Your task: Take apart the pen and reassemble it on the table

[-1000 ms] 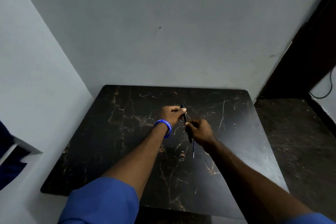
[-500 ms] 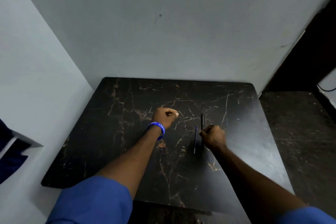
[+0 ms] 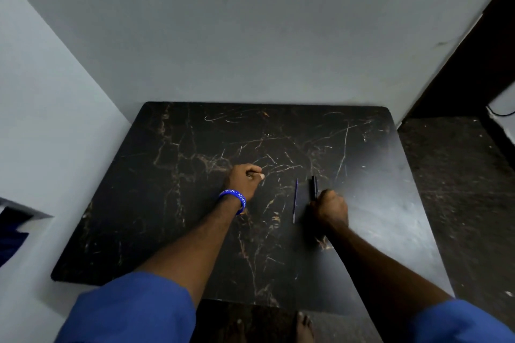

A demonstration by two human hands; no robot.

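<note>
The pen is in pieces on a black marble-patterned table (image 3: 167, 217). A thin blue refill (image 3: 295, 200) lies flat near the middle, pointing away from me. Just right of it is the black pen barrel (image 3: 314, 186), its near end gripped by my right hand (image 3: 331, 207), which rests on the table. My left hand (image 3: 246, 179), with a blue wristband, is closed to the left of the refill and pinches a small dark pen part between thumb and fingers; that part is mostly hidden.
Pale walls close in behind and to the left of the table. A dark floor (image 3: 459, 175) runs along the right side, with a dark doorframe beyond it. A bare foot (image 3: 305, 326) shows below the table's near edge.
My hands have separated: the right hand carried the barrel to the right and down beside the refill, while the left hand stayed put, holding a small part.
</note>
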